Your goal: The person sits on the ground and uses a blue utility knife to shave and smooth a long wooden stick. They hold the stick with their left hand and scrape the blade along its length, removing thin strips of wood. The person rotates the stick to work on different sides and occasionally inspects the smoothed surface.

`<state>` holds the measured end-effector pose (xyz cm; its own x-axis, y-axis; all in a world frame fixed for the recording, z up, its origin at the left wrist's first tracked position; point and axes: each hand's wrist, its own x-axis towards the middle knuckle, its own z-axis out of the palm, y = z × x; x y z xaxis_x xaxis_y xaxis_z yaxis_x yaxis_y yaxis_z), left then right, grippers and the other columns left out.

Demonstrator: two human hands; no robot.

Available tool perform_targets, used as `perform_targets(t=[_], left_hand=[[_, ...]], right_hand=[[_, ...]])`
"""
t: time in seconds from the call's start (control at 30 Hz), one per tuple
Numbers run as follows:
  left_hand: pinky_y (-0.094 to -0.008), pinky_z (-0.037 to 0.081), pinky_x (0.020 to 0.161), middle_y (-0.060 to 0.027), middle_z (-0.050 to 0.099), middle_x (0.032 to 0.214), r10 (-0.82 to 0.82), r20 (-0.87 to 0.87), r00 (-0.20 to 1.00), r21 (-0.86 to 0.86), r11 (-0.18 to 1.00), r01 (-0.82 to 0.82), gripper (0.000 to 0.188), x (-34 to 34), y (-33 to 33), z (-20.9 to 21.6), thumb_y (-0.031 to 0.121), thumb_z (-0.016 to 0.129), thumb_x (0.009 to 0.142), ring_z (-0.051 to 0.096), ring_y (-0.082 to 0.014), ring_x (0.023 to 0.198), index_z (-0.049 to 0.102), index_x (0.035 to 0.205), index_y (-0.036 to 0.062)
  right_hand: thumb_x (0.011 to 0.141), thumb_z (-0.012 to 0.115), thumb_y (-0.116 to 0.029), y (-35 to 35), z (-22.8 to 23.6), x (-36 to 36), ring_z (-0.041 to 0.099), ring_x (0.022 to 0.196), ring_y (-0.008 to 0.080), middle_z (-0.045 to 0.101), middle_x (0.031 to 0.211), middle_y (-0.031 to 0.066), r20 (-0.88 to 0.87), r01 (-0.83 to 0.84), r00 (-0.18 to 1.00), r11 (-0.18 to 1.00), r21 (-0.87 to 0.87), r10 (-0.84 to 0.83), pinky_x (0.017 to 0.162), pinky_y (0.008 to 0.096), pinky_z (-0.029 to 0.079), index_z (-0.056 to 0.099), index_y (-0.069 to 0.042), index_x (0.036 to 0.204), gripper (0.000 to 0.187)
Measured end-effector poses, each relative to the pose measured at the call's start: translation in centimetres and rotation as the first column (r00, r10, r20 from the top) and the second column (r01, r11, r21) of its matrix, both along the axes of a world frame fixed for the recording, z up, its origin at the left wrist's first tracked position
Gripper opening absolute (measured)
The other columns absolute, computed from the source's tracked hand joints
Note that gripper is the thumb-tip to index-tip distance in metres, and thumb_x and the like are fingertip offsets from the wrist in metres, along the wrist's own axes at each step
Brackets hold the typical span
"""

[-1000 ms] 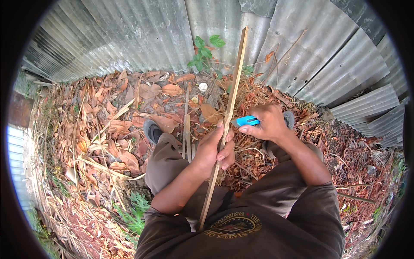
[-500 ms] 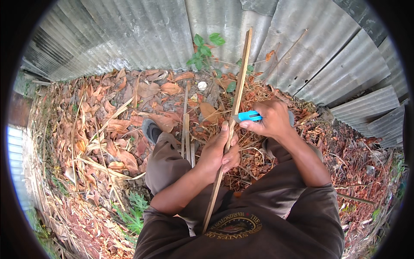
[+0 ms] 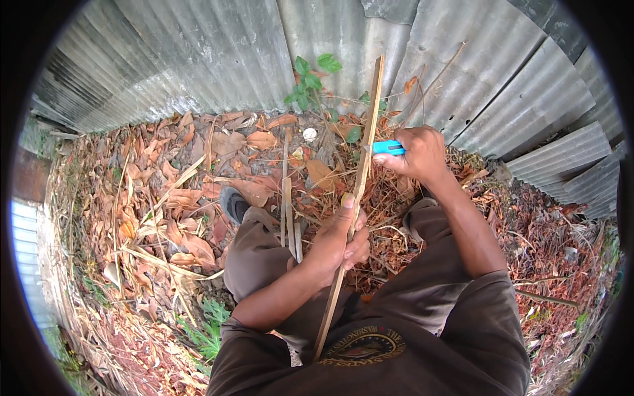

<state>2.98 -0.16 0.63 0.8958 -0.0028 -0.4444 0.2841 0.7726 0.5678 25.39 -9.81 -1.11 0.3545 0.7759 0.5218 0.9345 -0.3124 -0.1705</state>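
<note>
A long thin bamboo strip [image 3: 362, 173] runs from my lap up toward the metal wall. My left hand [image 3: 337, 243] grips it around the middle, thumb laid along it. My right hand [image 3: 417, 153] is closed on a blue-handled knife [image 3: 387, 148] whose blade end meets the strip higher up. Several more thin strips [image 3: 288, 211] lie upright between my knees, just left of my left hand.
A corrugated metal fence [image 3: 218, 59] curves around the back and right. Dry brown leaves [image 3: 172, 198] cover the ground. A small green plant [image 3: 312, 79] grows at the fence foot. My shoe [image 3: 232, 202] rests among the leaves.
My right hand with the knife has slid up along the strip, away from me. My left hand keeps its grip in about the same place.
</note>
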Motion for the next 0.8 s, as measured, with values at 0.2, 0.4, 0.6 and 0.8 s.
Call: perform_targets(t=[0.2, 0.4, 0.6, 0.8], left_hand=[[-0.0231, 0.029, 0.047, 0.0055, 0.027, 0.045, -0.054, 0.016, 0.998, -0.045, 0.997, 0.055, 0.047, -0.3, -1.3, -0.4, 0.055, 0.027, 0.100, 0.025, -0.0092, 0.034, 0.039, 0.082, 0.0132], [-0.0244, 0.030, 0.045, 0.0056, 0.027, 0.045, -0.089, -0.010, 0.996, -0.067, 0.994, 0.088, 0.047, 0.0, -2.3, -0.8, 0.054, 0.027, 0.100, 0.024, -0.0092, 0.034, 0.039, 0.081, 0.0132], [-0.0248, 0.030, 0.045, 0.0064, 0.029, 0.045, -0.366, 0.069, 0.928, 0.016, 0.930, 0.366, 0.046, -2.2, -4.9, -0.4, 0.054, 0.029, 0.100, 0.027, -0.0084, 0.034, 0.040, 0.082, 0.0136], [-0.0235, 0.030, 0.049, 0.0074, 0.027, 0.045, 0.040, -0.029, 0.999, -0.100, 0.994, -0.042, 0.044, -1.0, 1.0, -1.6, 0.054, 0.031, 0.100, 0.024, -0.0080, 0.035, 0.041, 0.083, 0.0145]], right_hand=[[0.077, 0.058, -0.069, -0.1, -0.1, 3.9, 0.058, 0.048, 0.0342, 0.054, 0.049, 0.0130, -0.047, 0.207, 0.977, 0.978, -0.009, -0.207, 0.049, 0.0444, 0.046, 0.065, -0.008, 0.065, 0.063], [0.077, 0.056, -0.071, -1.4, -1.4, 9.3, 0.061, 0.052, 0.0344, 0.057, 0.051, 0.0141, 0.065, 0.283, 0.958, 0.957, -0.057, -0.279, 0.053, 0.0445, 0.048, 0.067, -0.007, 0.067, 0.065], [0.079, 0.029, -0.084, -8.9, -2.1, 16.1, 0.066, 0.091, 0.0398, 0.068, 0.088, 0.0251, -0.299, 0.749, 0.479, 0.562, -0.351, -0.825, 0.081, 0.0486, 0.049, 0.070, 0.003, 0.086, 0.096], [0.079, 0.035, -0.083, -9.8, -2.0, 13.1, 0.066, 0.085, 0.0390, 0.067, 0.081, 0.0252, -0.323, 0.605, 0.553, 0.636, -0.478, -0.768, 0.078, 0.0465, 0.049, 0.070, 0.004, 0.079, 0.094]])
